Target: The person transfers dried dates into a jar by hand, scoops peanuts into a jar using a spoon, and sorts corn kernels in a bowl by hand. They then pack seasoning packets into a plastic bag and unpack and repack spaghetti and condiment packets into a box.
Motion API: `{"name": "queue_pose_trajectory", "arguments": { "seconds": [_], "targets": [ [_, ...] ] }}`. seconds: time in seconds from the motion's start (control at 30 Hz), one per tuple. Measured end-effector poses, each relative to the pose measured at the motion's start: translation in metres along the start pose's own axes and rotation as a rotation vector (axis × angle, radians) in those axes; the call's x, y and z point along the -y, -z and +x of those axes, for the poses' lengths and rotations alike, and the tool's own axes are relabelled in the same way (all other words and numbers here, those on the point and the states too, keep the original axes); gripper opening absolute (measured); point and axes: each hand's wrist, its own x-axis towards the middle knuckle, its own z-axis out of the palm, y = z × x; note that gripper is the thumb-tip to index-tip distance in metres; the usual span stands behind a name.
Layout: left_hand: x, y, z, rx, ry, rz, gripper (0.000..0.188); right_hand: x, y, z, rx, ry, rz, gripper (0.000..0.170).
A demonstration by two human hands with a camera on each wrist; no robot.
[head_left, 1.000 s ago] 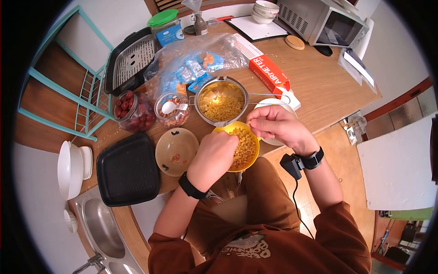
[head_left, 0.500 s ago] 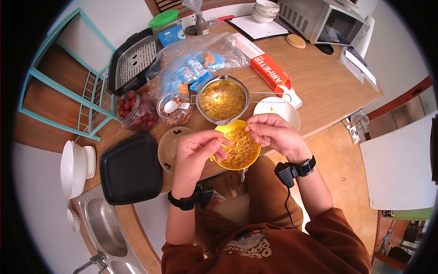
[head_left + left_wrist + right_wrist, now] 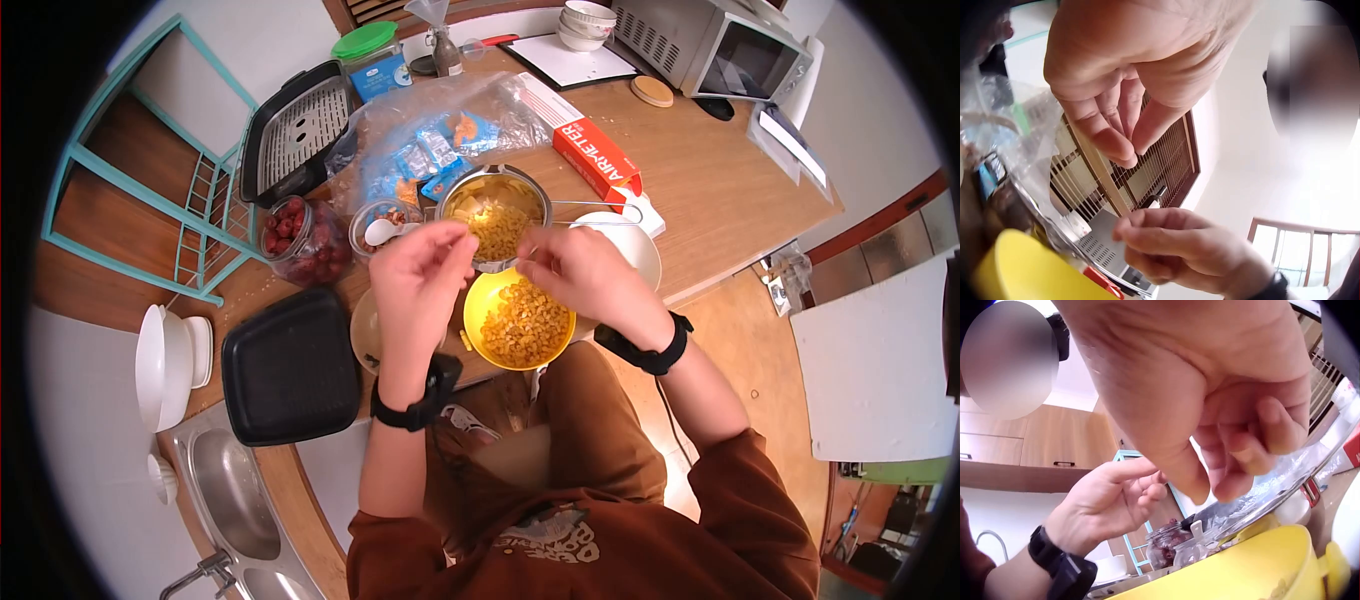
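In the head view, my left hand (image 3: 422, 278) is raised over the light brown bowl, left of the steel pan (image 3: 497, 180). Its thumb and index fingertips come together in the left wrist view; I cannot tell whether something tiny lies between them. My right hand (image 3: 590, 275) hovers over the right side of the yellow bowl (image 3: 478, 318), near the pan's rim. In the right wrist view its fingers are loosely bent, with a gap between thumb and index finger and nothing visible there. Yellow corn kernels (image 3: 525, 330) fill much of the yellow bowl. Paler yellow kernels (image 3: 492, 232) lie in the pan.
Left of the pan stand a jar of dark red fruit (image 3: 300, 240) and a jar with a white spoon (image 3: 383, 232). A black tray (image 3: 290, 370) lies nearer the sink (image 3: 232, 500). A white plate (image 3: 640, 250) and red-and-white box (image 3: 597, 160) are at right.
Both hands have risen from the yellow bowl toward the steel pan. My left hand has turned and brought its fingertips together; the yellow bit earlier at my right fingertips no longer shows.
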Motion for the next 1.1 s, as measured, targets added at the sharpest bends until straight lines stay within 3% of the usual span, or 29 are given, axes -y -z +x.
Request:
{"name": "queue_pose_trajectory", "arguments": {
  "seconds": [0.17,0.23,0.37,0.4,0.53,0.63,0.73,0.8,0.97,1.03,1.1],
  "targets": [
    [0.000,-0.006,0.029,0.105,-0.186,0.425,0.015,0.003,-0.014,-0.011,0.071,0.232,-0.332,0.006],
    [-0.010,-0.011,0.027,0.149,-0.285,0.597,0.018,-0.003,-0.022,-0.013,0.140,0.232,-0.413,0.005],
    [-0.030,-0.005,0.002,0.222,-0.246,0.684,0.018,-0.001,-0.026,-0.019,0.269,0.345,-0.722,0.005],
    [-0.036,-0.003,-0.006,0.336,-0.242,0.765,0.015,0.001,-0.027,-0.020,0.302,0.373,-0.819,0.005],
    [-0.019,-0.003,-0.035,0.666,-0.196,1.027,0.015,-0.001,-0.038,-0.018,0.305,0.378,-0.857,0.007],
    [-0.006,-0.005,-0.041,0.667,-0.291,1.149,0.011,-0.001,-0.037,-0.011,0.361,0.372,-0.860,0.006],
    [-0.009,-0.008,-0.038,0.711,-0.341,1.146,0.011,-0.003,-0.029,-0.004,0.405,0.325,-0.761,0.006],
    [-0.006,-0.010,-0.038,0.723,-0.339,1.153,0.011,-0.011,-0.025,-0.004,0.310,0.333,-0.597,0.007],
    [0.009,-0.016,-0.036,0.741,-0.373,1.113,0.011,-0.016,-0.013,-0.002,0.306,0.211,-0.283,0.009],
    [0.010,-0.018,-0.037,0.741,-0.284,1.050,0.011,-0.024,-0.007,-0.002,0.321,0.158,-0.203,0.013],
    [0.013,-0.019,-0.035,0.747,-0.278,1.025,0.011,-0.036,-0.005,-0.003,0.346,0.072,0.231,0.012]
  ]
}}
